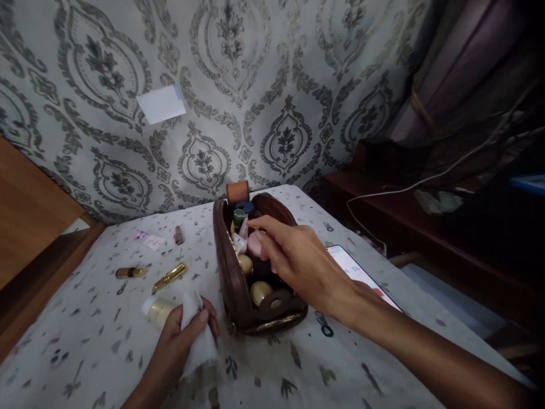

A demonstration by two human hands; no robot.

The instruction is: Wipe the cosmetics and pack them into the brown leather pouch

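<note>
A brown leather cosmetics bag point(227, 267), unzipped, stands on the bed or table covering in front of me. My right hand point(298, 255) reaches into it from the right, fingers bent together at a pink round container point(254, 245) and a slim pale tube point(244, 229). Exactly what the fingertips pinch is hidden. Also inside are a green-capped item point(239, 217), a dark blue lid point(246, 208) and rounded gold-coloured items point(261, 293). My left hand point(185, 329) is closed around a crumpled white tissue point(198, 341), beside a white-capped cream tube point(159, 311).
Left of the bag lie a gold lipstick tube point(170, 276), a brown and gold tube point(130, 272), a small pinkish bottle point(178, 235) and a white-pink squeeze tube point(149, 239). A lit phone point(361, 272) lies under my right forearm. A white cable point(409, 188) hangs at right.
</note>
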